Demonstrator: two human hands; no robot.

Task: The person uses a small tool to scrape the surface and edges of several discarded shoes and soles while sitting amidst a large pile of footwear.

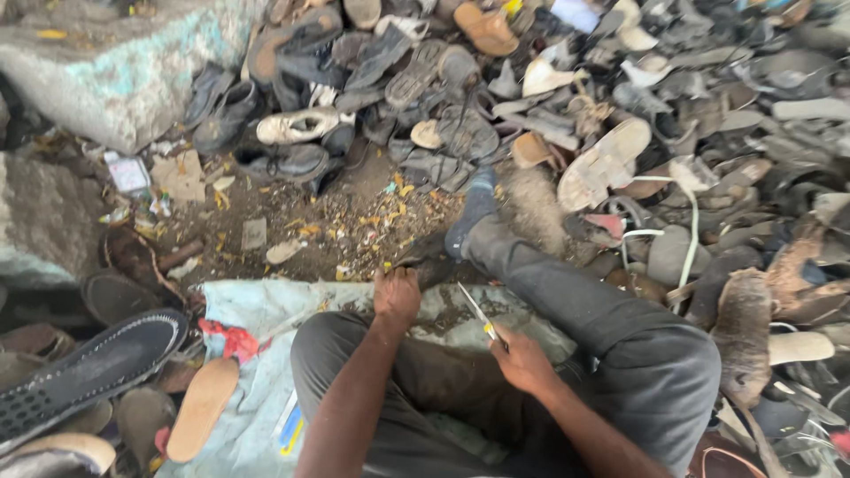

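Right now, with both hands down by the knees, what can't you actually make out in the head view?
- Left hand: closed, knuckles up; whatever it grips is hidden beneath it.
- Right hand: holds a blade with a yellow handle; the grip is covered by the fingers.
- Shoe pile: blurred, single pieces hard to tell apart.
- Dark sole: cut off by the left edge.
- Cloth: partly covered by the legs.

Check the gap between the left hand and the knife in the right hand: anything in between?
Nothing visible. The left hand rests fisted on the dirty cloth at the knee; the right hand holds the knife, blade pointing up-left toward it. Only bare cloth and trouser leg lie between them.
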